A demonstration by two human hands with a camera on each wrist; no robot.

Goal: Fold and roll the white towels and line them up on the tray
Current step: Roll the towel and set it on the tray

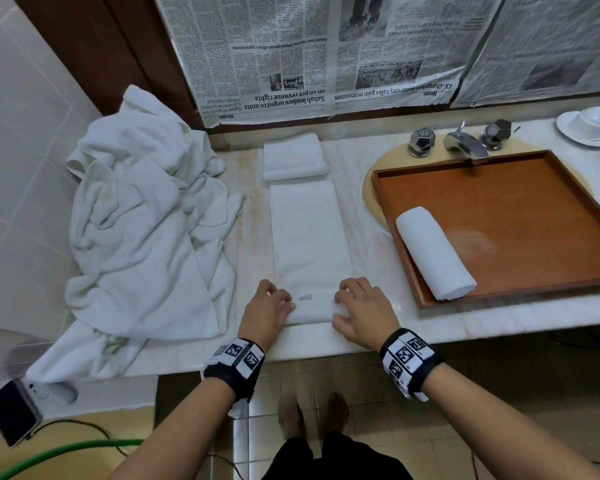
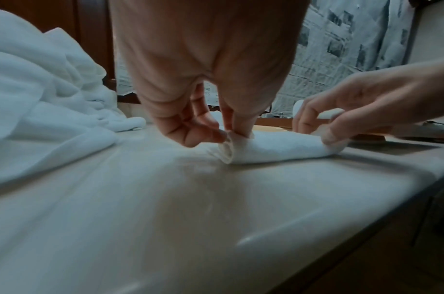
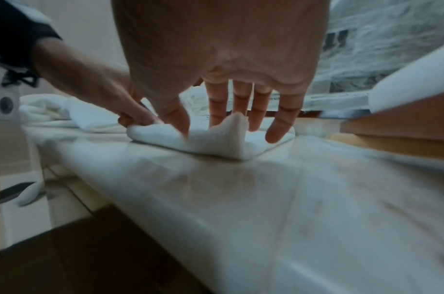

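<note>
White folded towel point(image 1: 310, 244) lies lengthwise; my left hand point(image 1: 265, 308) and right hand point(image 1: 362, 308) pinch its near end (starting the roll). One rolled towel point(image 1: 435, 252) already sits on the tray point(image 1: 534, 216).

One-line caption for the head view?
Both hands start rolling a folded towel; one rolled towel on tray.

A bathroom: a marble bench point(image 1: 326, 344) holds an oval sink point(image 1: 369, 188) with a chrome tap point(image 1: 465, 143), beside white tiled walls point(image 1: 21, 133).
</note>
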